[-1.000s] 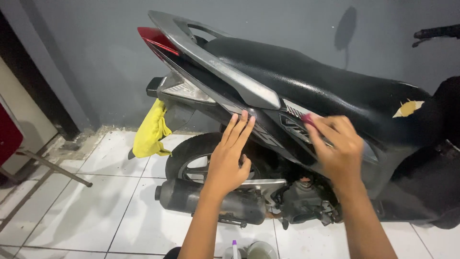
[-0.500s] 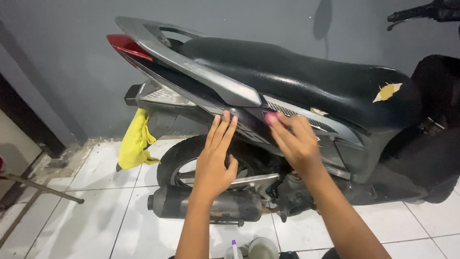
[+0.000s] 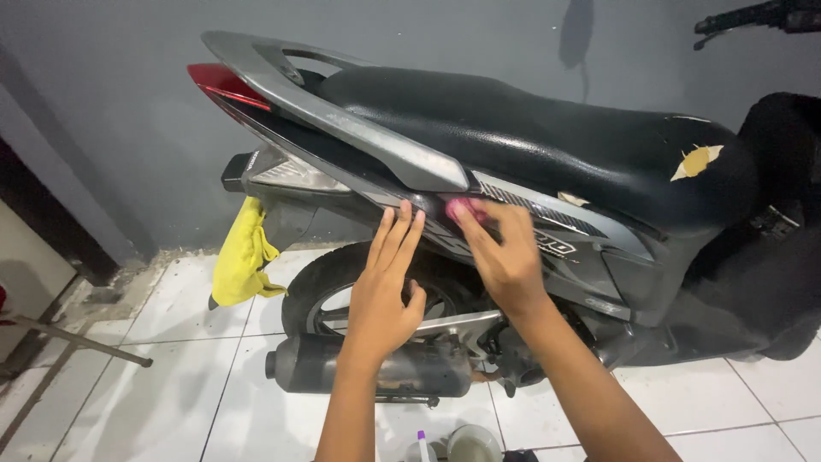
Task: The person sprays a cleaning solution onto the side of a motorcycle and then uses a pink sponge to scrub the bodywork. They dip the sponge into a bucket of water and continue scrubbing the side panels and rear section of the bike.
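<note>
A black and grey scooter stands side-on in front of me, its red tail light at the left. My left hand lies flat, fingers together, with the fingertips on the grey side panel under the seat. My right hand presses a small pink pad against the same panel, just right of the left fingertips. Most of the pad is hidden under my fingers.
A yellow cloth hangs from the scooter's rear. The exhaust muffler and rear wheel sit below my hands. A small bottle tip and a round cup stand on the white tiled floor. A metal stand lies at left.
My right hand has slid left along the side panel with the pink pad, closer to my left hand. My view has drifted right and down.
</note>
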